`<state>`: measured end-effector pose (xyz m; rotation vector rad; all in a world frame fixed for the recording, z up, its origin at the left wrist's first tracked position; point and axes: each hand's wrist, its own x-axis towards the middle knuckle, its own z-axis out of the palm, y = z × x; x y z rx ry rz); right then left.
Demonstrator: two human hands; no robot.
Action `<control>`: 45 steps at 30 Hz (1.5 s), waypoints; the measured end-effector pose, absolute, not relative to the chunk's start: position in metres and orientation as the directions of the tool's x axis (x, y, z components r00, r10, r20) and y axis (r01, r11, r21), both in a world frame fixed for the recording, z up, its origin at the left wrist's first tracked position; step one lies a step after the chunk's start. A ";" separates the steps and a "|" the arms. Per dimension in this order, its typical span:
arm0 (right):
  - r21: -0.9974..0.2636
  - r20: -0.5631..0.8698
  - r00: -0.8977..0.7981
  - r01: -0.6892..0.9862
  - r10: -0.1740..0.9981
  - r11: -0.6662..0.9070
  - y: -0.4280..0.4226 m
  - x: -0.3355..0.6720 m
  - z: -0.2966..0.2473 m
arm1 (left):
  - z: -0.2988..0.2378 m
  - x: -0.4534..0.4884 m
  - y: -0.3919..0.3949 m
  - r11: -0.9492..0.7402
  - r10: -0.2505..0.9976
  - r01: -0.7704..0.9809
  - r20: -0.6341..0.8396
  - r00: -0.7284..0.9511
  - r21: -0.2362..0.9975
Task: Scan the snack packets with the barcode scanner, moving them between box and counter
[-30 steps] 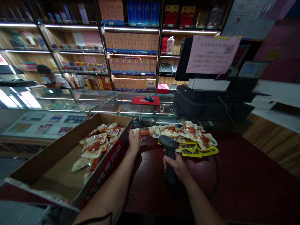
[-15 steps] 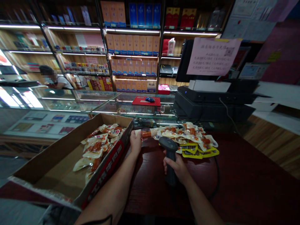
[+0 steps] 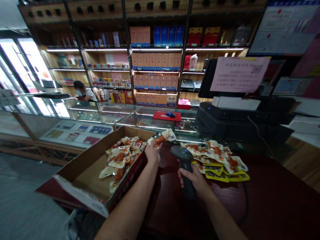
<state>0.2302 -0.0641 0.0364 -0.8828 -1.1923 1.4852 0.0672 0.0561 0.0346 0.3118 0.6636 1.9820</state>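
Note:
My left hand [image 3: 152, 154] is closed on a vacuum-packed sausage [image 3: 161, 138], held tilted above the right edge of a cardboard box [image 3: 82, 186]. Inside that box lie several similar packets [image 3: 120, 158], bunched toward the far right side. In my right hand [image 3: 191, 176] is a dark barcode scanner [image 3: 184, 155], upright by its handle, its head toward the left hand. Right of the scanner, a pile of packed sausages [image 3: 216, 150] lies on the dark red table, with yellow-edged packets [image 3: 222, 173] at its near side.
Behind the table runs a glass counter [image 3: 140, 115] with a red mat [image 3: 167, 116] and a mouse [image 3: 170, 114]. A monitor with a pink paper sign [image 3: 237, 75] stands at the right. The scanner cable [image 3: 247, 200] curves over the table. Another person [image 3: 86, 93] is at the far left.
My left hand has lifted the packed sausage and tilted its far end upward, away from the pile. The scanner stays in my right hand. The whole view has shifted, showing more at the left.

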 end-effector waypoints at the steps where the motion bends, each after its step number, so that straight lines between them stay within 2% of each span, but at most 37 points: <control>1: -0.968 0.051 -0.242 -0.252 0.969 -0.012 -0.064 0.228 0.040 | 0.042 0.064 0.055 -0.422 0.847 -0.738 -0.061 -0.528 0.527; 4: -0.968 0.064 -0.230 -0.250 0.971 0.004 -0.064 0.223 0.045 | 0.061 0.051 0.055 -0.571 0.748 -0.713 -0.100 -0.656 0.407; 6: -0.967 0.074 -0.217 -0.254 0.973 0.016 -0.065 0.223 0.044 | 0.068 0.043 0.057 -0.620 0.699 -0.687 -0.132 -0.703 0.379; 13: -0.965 0.071 -0.180 -0.262 0.981 0.022 -0.071 0.223 0.036 | 0.056 0.021 0.069 -0.632 0.621 -0.581 -0.114 -0.776 0.513; 19: -0.966 0.073 -0.157 -0.258 0.985 0.030 -0.067 0.224 0.032 | 0.048 0.018 0.071 -0.619 0.662 -0.626 -0.114 -0.741 0.474; 24: -0.966 0.083 -0.153 -0.255 0.985 0.042 -0.062 0.228 0.026 | 0.047 0.041 0.066 -0.619 0.691 -0.571 0.027 -0.723 0.540; 26: -0.966 0.084 -0.137 -0.256 0.987 0.046 -0.061 0.232 0.024 | 0.043 0.057 0.064 -0.537 0.776 -0.604 0.065 -0.627 0.589; 28: -0.962 0.091 -0.086 -0.266 0.992 0.065 -0.060 0.239 0.022 | 0.037 0.076 0.064 -0.365 0.891 -0.610 0.075 -0.447 0.703; 30: -0.951 0.104 0.005 -0.292 0.995 0.101 -0.060 0.247 0.019 | 0.028 0.098 0.066 -0.187 0.967 -0.486 0.074 -0.242 0.854; 33: -0.922 0.126 0.168 -0.343 0.978 0.178 -0.059 0.259 0.010 | 0.015 0.130 0.074 -0.083 0.995 -0.066 0.079 -0.059 0.994; 35: -0.900 0.133 0.252 -0.375 0.958 0.224 -0.058 0.265 0.005 | 0.012 0.148 0.080 -0.089 0.995 0.242 0.096 -0.017 0.966; 37: -0.877 0.134 0.314 -0.403 0.940 0.259 -0.057 0.270 0.001 | 0.014 0.161 0.085 -0.102 0.993 0.464 0.118 -0.005 0.880; 40: -0.857 0.145 0.361 -0.420 0.921 0.299 -0.056 0.274 0.001 | 0.020 0.175 0.093 -0.096 0.994 0.624 0.112 0.014 0.775; 45: -0.861 0.171 0.345 -0.404 0.923 0.310 -0.055 0.276 0.000 | 0.020 0.190 0.104 -0.048 0.998 0.661 0.062 0.003 0.749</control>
